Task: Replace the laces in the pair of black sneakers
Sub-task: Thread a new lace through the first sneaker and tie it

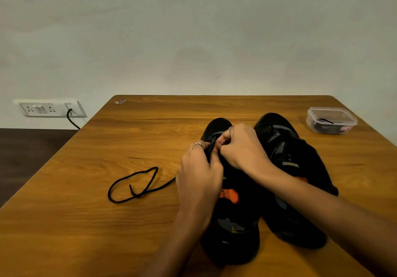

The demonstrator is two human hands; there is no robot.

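Observation:
Two black sneakers stand side by side on the wooden table (129, 130), toes pointing away from me. Over the left sneaker (234, 223) both hands work near the front eyelets. My left hand (198, 175) pinches a black lace (133, 188) at the eyelet row; the rest of that lace trails left across the table in a loose knotted loop. My right hand (241, 145) has its fingers curled onto the same spot, and it pinches the lace or the eyelet edge, I cannot tell which. The right sneaker (292, 180) shows no lace.
A clear plastic box (332, 120) with black laces inside sits at the table's far right. A wall socket (49, 108) with a black cable is low on the wall at the left. Bare tabletop lies left of the shoes.

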